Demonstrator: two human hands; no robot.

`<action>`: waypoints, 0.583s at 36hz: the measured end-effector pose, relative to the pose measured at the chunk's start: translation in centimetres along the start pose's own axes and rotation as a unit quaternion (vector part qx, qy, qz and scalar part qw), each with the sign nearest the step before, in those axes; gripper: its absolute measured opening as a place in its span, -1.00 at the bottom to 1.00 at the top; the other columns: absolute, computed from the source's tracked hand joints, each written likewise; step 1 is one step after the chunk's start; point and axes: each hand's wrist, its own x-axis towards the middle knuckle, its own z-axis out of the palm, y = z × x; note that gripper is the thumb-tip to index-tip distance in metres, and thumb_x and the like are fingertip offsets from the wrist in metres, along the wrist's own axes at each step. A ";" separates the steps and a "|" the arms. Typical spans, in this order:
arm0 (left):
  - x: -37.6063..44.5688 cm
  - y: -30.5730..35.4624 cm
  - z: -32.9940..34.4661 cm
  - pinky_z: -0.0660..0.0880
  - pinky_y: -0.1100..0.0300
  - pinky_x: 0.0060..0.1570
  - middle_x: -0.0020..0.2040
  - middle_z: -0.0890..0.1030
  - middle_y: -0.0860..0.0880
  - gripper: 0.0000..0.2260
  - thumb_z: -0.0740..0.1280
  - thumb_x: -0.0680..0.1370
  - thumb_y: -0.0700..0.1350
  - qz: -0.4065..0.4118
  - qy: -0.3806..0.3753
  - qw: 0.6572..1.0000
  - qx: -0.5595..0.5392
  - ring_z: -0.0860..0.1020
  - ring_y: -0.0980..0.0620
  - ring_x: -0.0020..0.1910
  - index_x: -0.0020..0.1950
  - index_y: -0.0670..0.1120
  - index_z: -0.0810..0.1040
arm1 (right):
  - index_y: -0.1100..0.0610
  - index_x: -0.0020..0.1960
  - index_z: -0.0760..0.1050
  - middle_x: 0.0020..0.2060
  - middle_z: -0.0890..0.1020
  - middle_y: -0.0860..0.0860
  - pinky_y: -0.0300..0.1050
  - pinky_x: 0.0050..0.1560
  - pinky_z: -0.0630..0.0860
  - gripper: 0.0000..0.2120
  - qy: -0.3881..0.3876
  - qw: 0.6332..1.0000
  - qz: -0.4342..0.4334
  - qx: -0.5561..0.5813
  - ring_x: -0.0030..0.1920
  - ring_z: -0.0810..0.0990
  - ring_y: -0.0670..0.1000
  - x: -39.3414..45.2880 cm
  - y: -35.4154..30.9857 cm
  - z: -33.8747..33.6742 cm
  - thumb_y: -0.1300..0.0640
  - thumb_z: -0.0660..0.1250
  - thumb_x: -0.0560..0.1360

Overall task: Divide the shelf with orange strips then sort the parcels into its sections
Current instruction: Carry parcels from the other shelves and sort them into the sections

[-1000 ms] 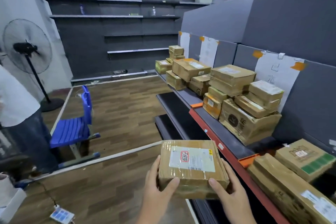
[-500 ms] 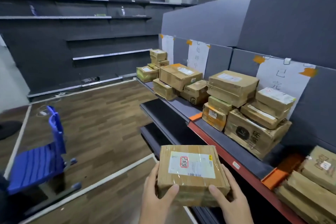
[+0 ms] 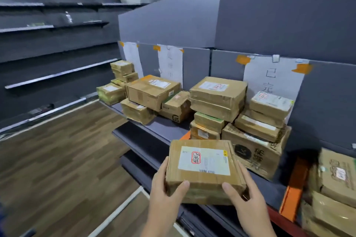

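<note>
Parcel (image 3: 205,169) lies flat, label up, long axis sideways, fingers (image 3: 174,188) gripping both ends.

Parcels (image 3: 217,96) on shelf (image 3: 169,131) (3 sections)

I log the held parcel (image 3: 204,171) as tan-brown cardboard with a white label bearing a red stamp and a black barcode. Stacked parcels (image 3: 217,96) on the shelf (image 3: 171,129): same brown, white labels, some green-edged. Shelf grey, its front edge red toward the right end. Orange strip (image 3: 292,192) across it. White paper sheet (image 3: 273,79), orange tape at the corners. Floor (image 3: 57,159) brown wood-grain.
</note>
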 end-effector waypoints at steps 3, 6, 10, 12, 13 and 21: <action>3.0 1.1 1.9 0.48 -0.08 0.33 0.36 0.50 0.18 -0.30 0.53 0.31 0.18 0.020 -0.036 0.999 0.010 0.50 0.16 0.34 0.40 0.42 0.36 | -0.46 0.26 0.36 0.06 0.50 -0.63 -0.21 0.33 0.29 -0.40 0.040 0.999 -0.019 -0.005 0.20 0.44 -0.42 1.5 -1.5 -0.8 -0.16 0.48 0.29; 5.3 2.5 4.4 0.48 -0.07 0.34 0.36 0.49 0.22 -0.28 0.52 0.29 0.30 0.049 -0.071 0.996 0.014 0.47 0.17 0.36 0.41 0.43 0.33 | -0.46 0.27 0.36 0.05 0.53 -0.56 -0.40 0.14 0.39 -0.42 0.094 0.995 -0.029 -0.011 0.05 0.47 -0.50 2.7 -3.2 -2.2 -0.02 0.52 0.41; 8.3 4.9 7.8 0.50 -0.04 0.31 0.35 0.47 0.29 -0.32 0.49 0.33 0.27 0.078 -0.132 0.988 0.005 0.45 0.21 0.36 0.41 0.46 0.31 | -0.44 0.26 0.39 0.05 0.52 -0.63 -0.34 0.15 0.37 -0.42 0.153 0.986 -0.061 -0.036 0.06 0.39 -0.63 4.4 -5.8 -4.2 -0.12 0.47 0.30; 10.2 5.9 9.5 0.50 -0.07 0.31 0.37 0.47 0.27 -0.30 0.48 0.35 0.29 0.089 -0.161 0.983 0.007 0.45 0.19 0.38 0.44 0.43 0.29 | -0.43 0.25 0.42 0.08 0.52 -0.61 -0.30 0.18 0.36 -0.41 0.182 0.980 -0.073 -0.041 0.13 0.42 -0.58 5.6 -6.6 -5.0 -0.13 0.46 0.26; 11.2 6.3 10.4 0.49 -0.07 0.33 0.38 0.46 0.28 -0.30 0.48 0.35 0.30 0.097 -0.172 0.980 0.009 0.44 0.19 0.39 0.45 0.41 0.29 | -0.42 0.25 0.43 0.10 0.53 -0.59 -0.30 0.18 0.37 -0.41 0.195 0.977 -0.078 -0.044 0.15 0.43 -0.56 6.3 -7.0 -5.3 -0.13 0.47 0.26; 18.4 10.6 16.3 0.42 0.01 0.38 0.36 0.46 0.34 -0.46 0.42 0.47 0.22 0.170 -0.255 0.952 0.007 0.40 0.26 0.40 0.38 0.48 0.30 | -0.40 0.34 0.40 0.12 0.54 -0.55 -0.38 0.10 0.40 -0.41 0.290 0.944 -0.115 -0.104 0.18 0.46 -0.48 11.8 -10.8 -6.9 -0.21 0.44 0.33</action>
